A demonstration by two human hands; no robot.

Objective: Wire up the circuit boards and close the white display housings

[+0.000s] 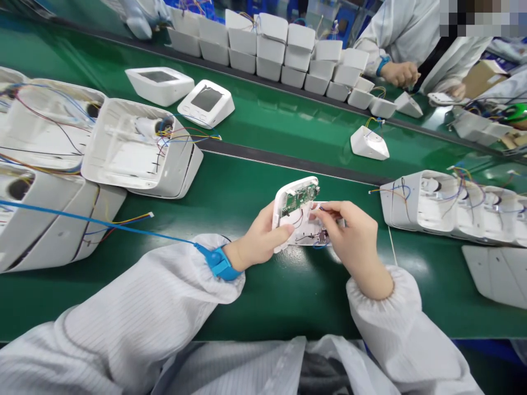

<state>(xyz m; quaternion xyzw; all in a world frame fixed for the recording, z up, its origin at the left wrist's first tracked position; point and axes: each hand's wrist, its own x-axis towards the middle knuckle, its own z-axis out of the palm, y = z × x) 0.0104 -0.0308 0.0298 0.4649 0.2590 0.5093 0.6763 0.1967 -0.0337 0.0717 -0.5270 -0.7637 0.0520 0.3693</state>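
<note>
My left hand [263, 233] grips a white plastic cover [279, 198], tilted up, with a green circuit board [302, 198] on its inner face. Beside it lies a white housing [302, 237] with thin wires and a small dark part [321, 236] inside. Over this housing, my right hand [354, 233] is closed in a pinch, thumb against fingers. What it pinches is small and partly hidden; a wire end seems to be there, but I cannot make it out. A blue wrist strap [220, 262] with a cord circles my left wrist.
Open white housings with coloured wires [132, 148] stand at left, and more [432, 203] at right. Closed white units [208, 103] and a small white housing [368, 144] sit on the green belt. Stacked white shells [272, 52] line the far side, near a co-worker's hand [399, 73].
</note>
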